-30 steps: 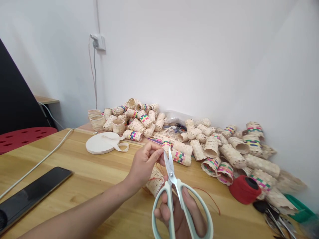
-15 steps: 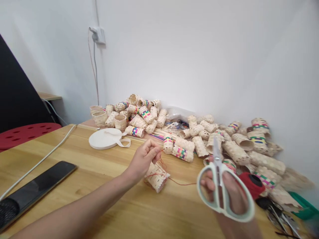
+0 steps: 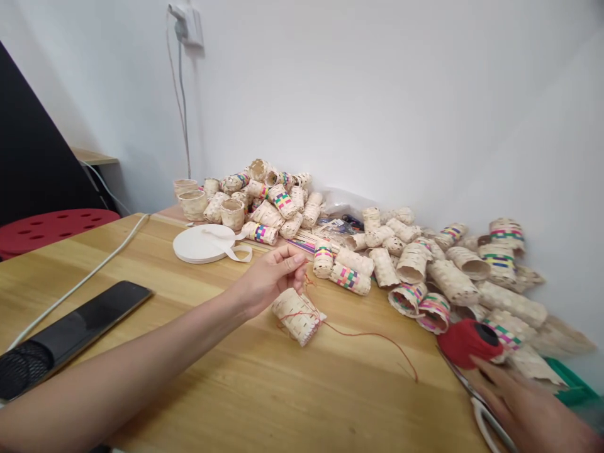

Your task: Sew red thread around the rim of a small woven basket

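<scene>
My left hand (image 3: 278, 277) is closed in a pinch on red thread (image 3: 309, 283). Just below it, a small woven cylinder basket (image 3: 298, 316) lies on its side on the table. The thread runs around that basket, and a loose length trails right across the wood. At the lower right my right hand (image 3: 528, 402) is smeared by motion, its fingers stretched out toward a red thread spool (image 3: 467, 343). Beside those fingers, white-handled scissors (image 3: 484, 412) rest on the table; part of them is hidden by the hand.
Many woven cylinders (image 3: 453, 283) are heaped along the wall. A white ribbon roll (image 3: 202, 243) lies at the back left. A black phone (image 3: 94, 327) and a white cable (image 3: 85, 277) lie on the left. A green container (image 3: 573, 384) stands at the right edge.
My right hand has lowered the scissors from in front of me to the table at the right, and its fingers have loosened. My left hand keeps its pinch. The view has shifted slightly.
</scene>
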A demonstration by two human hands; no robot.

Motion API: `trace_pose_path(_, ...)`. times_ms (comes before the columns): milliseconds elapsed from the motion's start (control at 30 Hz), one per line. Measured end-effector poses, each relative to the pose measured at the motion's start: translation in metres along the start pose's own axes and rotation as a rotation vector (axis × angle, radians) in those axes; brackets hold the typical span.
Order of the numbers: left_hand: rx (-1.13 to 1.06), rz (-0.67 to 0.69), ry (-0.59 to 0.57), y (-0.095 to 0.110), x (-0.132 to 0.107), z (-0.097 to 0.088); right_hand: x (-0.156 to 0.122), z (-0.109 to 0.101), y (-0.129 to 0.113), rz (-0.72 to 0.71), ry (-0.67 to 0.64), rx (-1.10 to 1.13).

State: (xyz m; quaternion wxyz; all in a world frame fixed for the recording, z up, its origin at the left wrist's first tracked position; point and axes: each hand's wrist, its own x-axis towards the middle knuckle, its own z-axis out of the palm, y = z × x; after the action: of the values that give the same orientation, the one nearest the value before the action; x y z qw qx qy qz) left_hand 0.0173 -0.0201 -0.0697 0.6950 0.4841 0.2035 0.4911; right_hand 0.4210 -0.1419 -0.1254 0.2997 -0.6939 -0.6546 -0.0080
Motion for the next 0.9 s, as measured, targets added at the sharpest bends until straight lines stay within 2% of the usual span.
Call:
trace_pose_path(67,0.003,0.006,-0.029,0.001,-0.002,0.005,0.018,0.012,-0.072,-0.011,-0.061,0.082)
trace_pose_path(167,0.01,0.031,-0.052,0.003,-0.005,0.01,0.045,0.044,-0.177,-0.126,-0.332,0.526)
trace_pose_path(233,0.021,0.042,-0.064,0.005,-0.007,0.01,0.06,0.067,-0.22,-0.177,-0.443,0.792)
trace_pose_path(300,0.037,0.051,-0.058,0.007,-0.01,0.007,0.07,0.085,-0.238,-0.177,-0.581,0.998)
trace_pose_path(400,0.065,0.044,-0.016,0.007,-0.013,-0.001,0.074,0.097,-0.233,-0.139,-0.624,1.096)
trace_pose_path(500,0.06,0.009,0.008,0.003,-0.013,-0.009,0.068,0.093,-0.214,-0.095,-0.621,1.099)
trace_pose_path(600,-0.001,-0.024,0.014,-0.004,-0.01,-0.016,0.056,0.085,-0.195,0.046,-0.614,1.228)
trace_pose_path(733,-0.036,-0.095,0.03,-0.012,-0.005,-0.022,0.045,0.075,-0.173,0.233,-0.516,1.335)
trace_pose_path(900,0.206,-0.121,0.068,-0.015,-0.004,-0.03,0.045,0.07,-0.157,0.274,-0.477,1.31)
